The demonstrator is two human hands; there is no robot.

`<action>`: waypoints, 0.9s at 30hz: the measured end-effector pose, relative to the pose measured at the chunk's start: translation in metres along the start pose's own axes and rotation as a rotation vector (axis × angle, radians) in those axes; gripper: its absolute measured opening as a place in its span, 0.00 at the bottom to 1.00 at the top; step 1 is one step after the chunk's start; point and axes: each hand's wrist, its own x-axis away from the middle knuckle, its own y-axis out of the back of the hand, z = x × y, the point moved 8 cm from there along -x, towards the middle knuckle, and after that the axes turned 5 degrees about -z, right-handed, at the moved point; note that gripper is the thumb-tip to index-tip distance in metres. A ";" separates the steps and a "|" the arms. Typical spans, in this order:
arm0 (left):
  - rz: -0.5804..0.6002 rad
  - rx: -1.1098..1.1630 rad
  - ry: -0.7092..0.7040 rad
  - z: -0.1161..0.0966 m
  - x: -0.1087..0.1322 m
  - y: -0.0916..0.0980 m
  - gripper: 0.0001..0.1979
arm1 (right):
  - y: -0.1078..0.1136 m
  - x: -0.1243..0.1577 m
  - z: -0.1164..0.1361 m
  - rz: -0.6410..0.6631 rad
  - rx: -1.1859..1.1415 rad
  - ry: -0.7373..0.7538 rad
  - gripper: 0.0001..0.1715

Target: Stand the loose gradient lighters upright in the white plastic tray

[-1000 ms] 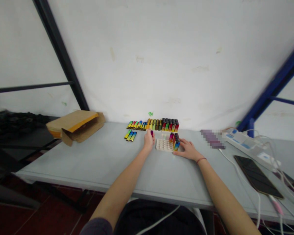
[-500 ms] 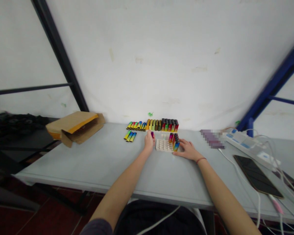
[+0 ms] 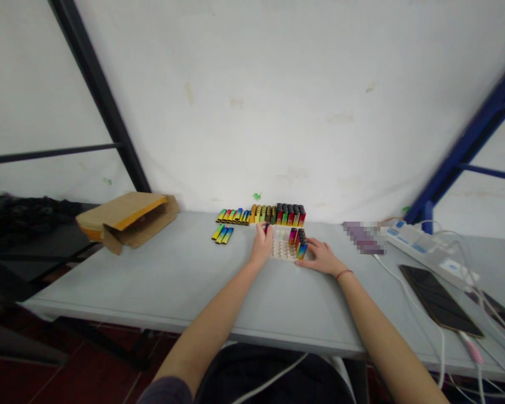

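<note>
My left hand is over the near left of a pale silicone-like tray with round cells, pinching an upright lighter in its fingers. Several rainbow-coloured lighters stand in the tray's right end. My right hand rests flat on the table, its fingertips at those lighters and the tray's right edge. Behind the tray, a row of several upright lighters continues leftward into several lying ones. Three more lighters lie apart at the left.
A cardboard box with an open flap lies on the grey table at the left. To the right are a pixelated purple object, a power strip, a dark phone and white cables. A white wall stands behind.
My left hand has moved right and onto the tray, carrying the lighter and covering more of the tray. My right hand has stayed nearly still.
</note>
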 end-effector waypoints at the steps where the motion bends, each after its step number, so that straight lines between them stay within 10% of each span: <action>1: 0.017 -0.039 -0.062 -0.008 0.002 -0.002 0.16 | 0.000 0.000 0.000 0.002 0.001 -0.002 0.49; 6: 0.155 -0.146 -0.324 -0.041 0.013 -0.016 0.10 | 0.000 0.000 0.001 -0.007 0.000 -0.002 0.49; 13: 0.322 -0.060 -0.174 -0.031 0.020 -0.029 0.10 | 0.000 0.000 0.000 -0.016 -0.002 0.010 0.47; 27: 0.326 -0.461 -0.326 -0.049 0.034 -0.041 0.17 | -0.003 -0.001 -0.002 -0.002 -0.004 -0.007 0.51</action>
